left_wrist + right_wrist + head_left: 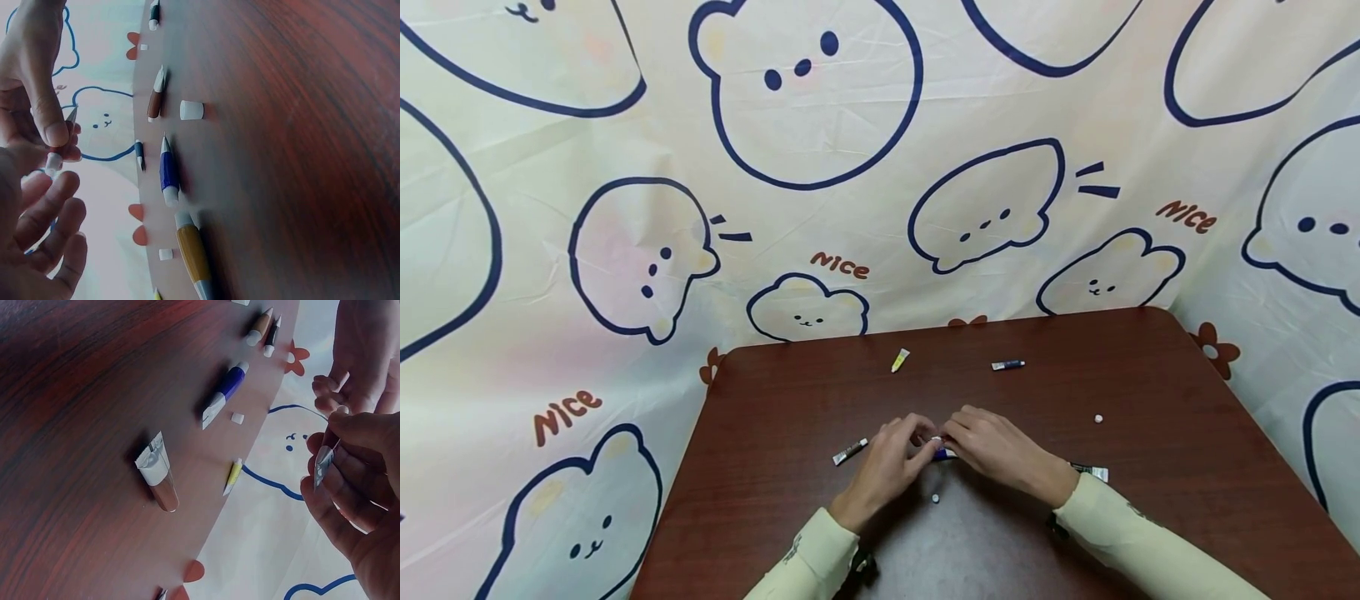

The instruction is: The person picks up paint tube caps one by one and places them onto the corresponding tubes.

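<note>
Right hand [1000, 448]: pinching 1 tube [324, 461]. Left hand [886, 462]: at tube's white end [54, 164], grip unclear. Advised: steady hold, tube unsqueezed.

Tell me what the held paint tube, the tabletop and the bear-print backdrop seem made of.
Held paint tube: probably thin metal or foil laminate, shiny, its flat end silvery.
Tabletop: wood or wood-look laminate, satin, with dark grain streaks.
Bear-print backdrop: likely fabric, matte, with visible creases.
</note>
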A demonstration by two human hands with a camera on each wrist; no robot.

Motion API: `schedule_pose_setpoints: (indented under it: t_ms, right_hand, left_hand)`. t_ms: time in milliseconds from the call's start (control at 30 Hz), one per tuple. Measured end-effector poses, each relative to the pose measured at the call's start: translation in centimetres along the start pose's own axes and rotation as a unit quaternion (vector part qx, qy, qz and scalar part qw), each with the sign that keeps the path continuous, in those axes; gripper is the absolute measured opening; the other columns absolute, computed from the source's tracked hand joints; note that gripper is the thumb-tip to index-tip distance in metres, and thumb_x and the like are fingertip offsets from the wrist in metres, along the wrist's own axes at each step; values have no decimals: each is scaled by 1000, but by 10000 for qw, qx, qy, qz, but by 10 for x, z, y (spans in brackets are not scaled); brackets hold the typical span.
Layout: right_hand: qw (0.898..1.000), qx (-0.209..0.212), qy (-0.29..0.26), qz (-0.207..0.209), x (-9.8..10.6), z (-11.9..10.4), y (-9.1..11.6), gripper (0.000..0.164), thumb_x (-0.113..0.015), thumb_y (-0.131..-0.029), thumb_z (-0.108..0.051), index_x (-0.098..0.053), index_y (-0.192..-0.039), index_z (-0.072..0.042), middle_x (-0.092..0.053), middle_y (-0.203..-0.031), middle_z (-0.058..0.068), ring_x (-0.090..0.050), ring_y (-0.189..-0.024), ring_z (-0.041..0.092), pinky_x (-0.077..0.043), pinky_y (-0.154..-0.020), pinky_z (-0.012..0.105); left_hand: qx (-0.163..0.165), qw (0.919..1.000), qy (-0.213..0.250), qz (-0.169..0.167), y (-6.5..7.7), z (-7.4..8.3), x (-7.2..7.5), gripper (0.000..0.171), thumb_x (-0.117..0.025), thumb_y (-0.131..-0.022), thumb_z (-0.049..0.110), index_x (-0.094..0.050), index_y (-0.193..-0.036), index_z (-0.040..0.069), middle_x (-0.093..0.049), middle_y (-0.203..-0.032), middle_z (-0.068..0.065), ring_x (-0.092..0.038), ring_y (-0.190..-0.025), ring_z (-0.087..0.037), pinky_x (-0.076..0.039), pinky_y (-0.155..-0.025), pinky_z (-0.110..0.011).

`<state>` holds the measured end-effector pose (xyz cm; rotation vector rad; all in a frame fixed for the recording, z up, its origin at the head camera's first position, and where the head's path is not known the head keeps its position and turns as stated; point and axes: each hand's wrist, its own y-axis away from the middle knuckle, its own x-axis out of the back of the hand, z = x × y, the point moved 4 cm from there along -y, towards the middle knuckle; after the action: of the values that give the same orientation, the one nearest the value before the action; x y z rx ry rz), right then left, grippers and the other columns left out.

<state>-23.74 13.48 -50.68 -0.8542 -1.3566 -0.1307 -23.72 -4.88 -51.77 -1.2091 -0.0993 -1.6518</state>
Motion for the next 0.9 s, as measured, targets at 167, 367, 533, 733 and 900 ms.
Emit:
schedule_pose_setpoints:
  t_ms: [167,367,533,733,900]
  right_hand:
    - [10000,20,-24,10,-1,0,-1,14,-83,-98,-21,-76,-106,-12,-72,-95,-2,-62,-83,10,-56,-71,26]
    - [10000,-18,-44,-57,-1,0,-1,14,-83,-99,-20,-75,-107,-12,-72,-96,-2,-61,-83,10,-55,-71,26]
    - [10000,15,-7,38,-1,0,-1,15,-85,-97,-20,-75,-105,-13,-71,-93,-3,-60,-81,9,-55,-69,25]
    - [10000,-1,-18,-7,-1,0,-2,14,-84,-97,-20,-75,-105,-13,-71,-94,-3,-60,-81,9,-54,-70,25]
    - [9999,-27,21,-98,-1,0,-2,14,-83,-99,-22,-76,-106,-13,-72,-95,-3,-60,-82,9,-55,-70,25]
  left_hand:
    - [-292,9995,-47,131,1,0,0,14,-85,-96,14,-73,-103,13,-77,-92,3,-71,-83,-18,-54,-78,-33]
    - [-115,9999,78,-20,0,-1,1,19,-84,-97,17,-70,-110,13,-76,-102,0,-73,-89,-20,-58,-80,-32]
    - [146,9997,134,-109,0,-1,2,10,-78,-103,21,-72,-107,14,-77,-96,3,-71,-87,-19,-56,-78,-30]
    - [-14,9998,110,-134,0,-1,1,9,-81,-100,16,-73,-105,15,-76,-96,4,-72,-88,-19,-57,-79,-29]
    - [92,9996,222,-172,-1,-3,0,8,-79,-102,17,-72,-107,15,-75,-97,3,-73,-89,-17,-59,-77,-26]
